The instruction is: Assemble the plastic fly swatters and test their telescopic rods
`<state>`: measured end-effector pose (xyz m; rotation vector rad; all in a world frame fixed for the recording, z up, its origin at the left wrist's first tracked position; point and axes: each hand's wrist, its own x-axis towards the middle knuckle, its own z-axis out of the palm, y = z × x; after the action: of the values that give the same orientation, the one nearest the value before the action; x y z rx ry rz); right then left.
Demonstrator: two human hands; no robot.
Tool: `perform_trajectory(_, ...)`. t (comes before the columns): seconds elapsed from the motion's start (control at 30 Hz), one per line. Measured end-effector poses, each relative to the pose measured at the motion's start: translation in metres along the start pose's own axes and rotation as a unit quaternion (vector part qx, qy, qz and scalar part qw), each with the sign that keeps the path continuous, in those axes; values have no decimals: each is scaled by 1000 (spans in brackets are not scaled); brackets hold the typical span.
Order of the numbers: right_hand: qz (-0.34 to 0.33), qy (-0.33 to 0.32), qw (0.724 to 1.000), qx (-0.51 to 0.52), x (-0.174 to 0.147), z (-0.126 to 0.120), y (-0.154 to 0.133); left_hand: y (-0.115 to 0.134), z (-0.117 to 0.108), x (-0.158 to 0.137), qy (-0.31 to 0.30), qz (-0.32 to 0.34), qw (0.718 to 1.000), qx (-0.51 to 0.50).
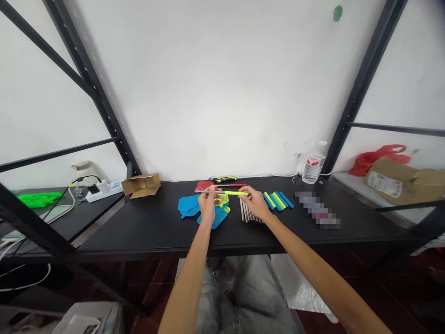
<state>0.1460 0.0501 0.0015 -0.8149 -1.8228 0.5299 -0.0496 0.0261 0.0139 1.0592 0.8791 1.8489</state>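
My left hand (207, 202) is closed around a thin metal rod (220, 192), held level above the table. A yellow-green handle (233, 193) is on the rod's right end, and my right hand (254, 202) grips it. Beneath and beside my left hand lie blue fly swatter heads (188, 204) and yellow-green swatter heads (222, 200). Several loose metal rods (247, 214) rest under my right hand, partly hidden by it. To their right is a row of blue and yellow-green handles (278, 201). Just behind my hands sits a red fly swatter (203, 185) with a red handle.
An open cardboard box (142, 185) stands at the table's back left, near a white power strip (104, 191). A water bottle (314, 163) is at the back right. Black metal posts (365, 83) frame both sides. Further right are a carton (392, 181) and a red bag (378, 157).
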Motion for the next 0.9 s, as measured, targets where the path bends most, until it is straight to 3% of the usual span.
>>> perform_trajectory(0.27, -27, -13, 999, -33, 0, -1, -4, -2, -1, -3, -61, -2, 998, 28)
perform_trajectory(0.5, -44, 23, 997, -60, 0, -2, -2, -2, -3, 2, 50, -1, 999, 2)
perform_trajectory(0.9, -55, -30, 995, -75, -1, -4, -5, -9, -3, 4, -50, 16, 999, -3)
